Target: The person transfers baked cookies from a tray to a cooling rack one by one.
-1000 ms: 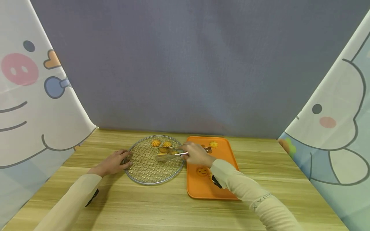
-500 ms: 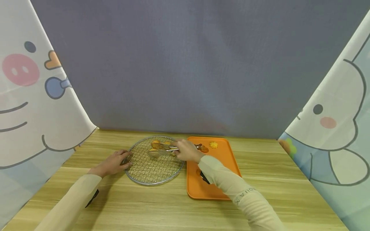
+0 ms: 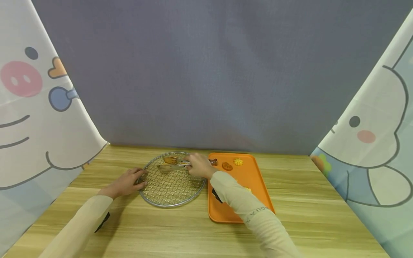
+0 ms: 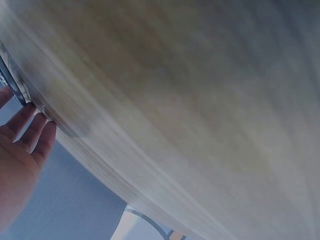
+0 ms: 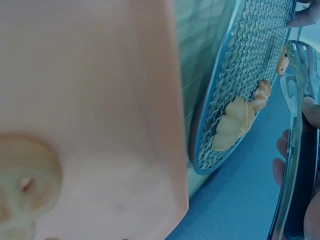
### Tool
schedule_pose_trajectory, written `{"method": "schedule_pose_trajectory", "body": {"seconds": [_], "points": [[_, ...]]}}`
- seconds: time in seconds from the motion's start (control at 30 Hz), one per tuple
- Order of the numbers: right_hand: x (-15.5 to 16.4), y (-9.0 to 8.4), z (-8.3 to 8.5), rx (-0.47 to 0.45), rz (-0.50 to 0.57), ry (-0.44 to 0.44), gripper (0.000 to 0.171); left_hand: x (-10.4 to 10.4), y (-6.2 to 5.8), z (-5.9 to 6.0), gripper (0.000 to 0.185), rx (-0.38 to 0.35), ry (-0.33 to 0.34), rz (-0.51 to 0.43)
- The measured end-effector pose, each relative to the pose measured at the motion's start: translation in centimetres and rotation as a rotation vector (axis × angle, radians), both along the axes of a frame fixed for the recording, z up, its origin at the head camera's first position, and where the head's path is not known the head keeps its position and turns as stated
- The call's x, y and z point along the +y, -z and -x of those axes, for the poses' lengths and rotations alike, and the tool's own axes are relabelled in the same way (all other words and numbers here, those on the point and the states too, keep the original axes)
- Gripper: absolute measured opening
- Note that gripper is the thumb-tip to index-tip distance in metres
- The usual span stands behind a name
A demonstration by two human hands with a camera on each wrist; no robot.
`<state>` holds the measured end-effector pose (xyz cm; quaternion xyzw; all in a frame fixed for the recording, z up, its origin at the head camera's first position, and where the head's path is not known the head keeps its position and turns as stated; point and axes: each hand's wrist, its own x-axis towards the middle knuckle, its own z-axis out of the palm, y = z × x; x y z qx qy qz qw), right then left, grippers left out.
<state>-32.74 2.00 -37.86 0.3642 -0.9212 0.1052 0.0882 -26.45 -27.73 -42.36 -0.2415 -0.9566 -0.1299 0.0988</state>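
My right hand (image 3: 198, 165) grips metal tongs (image 3: 172, 165) that reach left over the far part of a round wire rack (image 3: 172, 195). A brown cookie (image 3: 170, 159) lies at the tongs' tips; whether it is pinched I cannot tell. The right wrist view shows the tongs (image 5: 292, 150) beside the rack (image 5: 240, 60), with three cookies (image 5: 232, 125) along its far side. My left hand (image 3: 127, 182) rests with straight fingers on the rack's left rim. In the left wrist view, those fingers (image 4: 30, 135) touch the rim (image 4: 11, 82).
An orange tray (image 3: 226, 211) lies right of the rack, with a brown round cookie (image 3: 227, 166) and a yellow flower-shaped cookie (image 3: 238, 162) at its far end. Another cookie (image 5: 25, 185) shows on the tray (image 5: 100, 90). Cartoon curtains and a grey backdrop enclose the wooden table (image 3: 322, 200).
My right hand has carried the tongs left and farther back, from the rack's right edge near the tray to its far part. The left hand has stayed on the rim.
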Motion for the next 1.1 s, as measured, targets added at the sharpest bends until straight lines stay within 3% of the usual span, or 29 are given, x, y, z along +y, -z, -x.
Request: {"method": "schedule_pose_trajectory", "body": {"seconds": [0.2, 0.83, 1.1], "points": [[-0.8, 0.1, 0.3, -0.023, 0.015, 0.012, 0.044, 0.0, 0.1, 0.0, 0.042, -0.008, -0.005, -0.002], [-2.0, 1.4, 1.0, -0.007, 0.019, 0.007, 0.040, 0.1, -0.1, -0.1, 0.045, -0.035, -0.022, -0.011], [-2.1, 1.2, 0.6, -0.027, 0.012, 0.032, 0.037, 0.0, 0.2, 0.0, 0.045, -0.041, -0.024, -0.013]]}}
